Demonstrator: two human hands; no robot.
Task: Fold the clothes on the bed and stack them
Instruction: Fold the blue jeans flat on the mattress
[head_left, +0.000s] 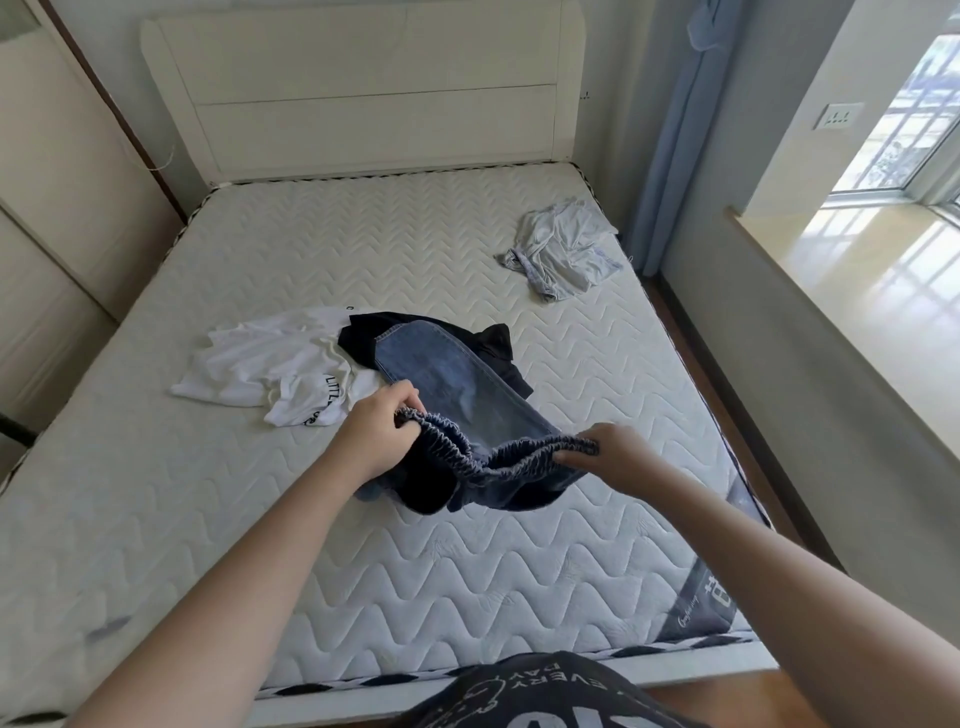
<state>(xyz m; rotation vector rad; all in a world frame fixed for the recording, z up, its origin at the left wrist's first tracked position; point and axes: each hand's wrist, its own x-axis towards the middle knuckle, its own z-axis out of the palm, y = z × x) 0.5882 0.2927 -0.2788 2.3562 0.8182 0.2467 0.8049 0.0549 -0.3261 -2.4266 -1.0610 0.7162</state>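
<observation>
My left hand (382, 426) and my right hand (618, 457) each pinch one end of the stretchy waist of the jeans (447, 384). The jeans hang between my hands, and the legs lie past them on the bed (260, 519). I think I should pull the waist flat and even first. A white shirt (265, 364) lies just past my left hand.
</observation>
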